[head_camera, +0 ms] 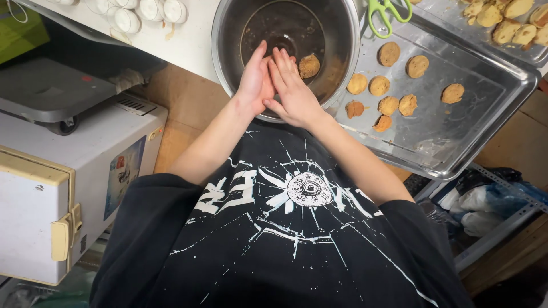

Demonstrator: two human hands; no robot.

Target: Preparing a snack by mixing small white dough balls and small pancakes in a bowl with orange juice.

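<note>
Pressing our palms together over the steel bowl (228,51), we hold the left hand (255,77) flat against the right hand (292,91), fingers straight and pointing far. Neither grip curls around anything; whether something lies squeezed between the palms we cannot tell. One round brown patty (309,65) sits inside the bowl, just right of our right fingertips, against the dark smeared wall. The bowl stands on the white counter (182,45), at its near edge. To the right lies a shallow metal tray (485,108) holding more round patties (389,53), spread loosely over its left half. Green-handled scissors (383,11) rest at the tray's far left corner, beside the bowl's rim. A second tray (451,17) with paler pieces lies farther right. Small white cups (140,11) stand far left on the counter.
</note>
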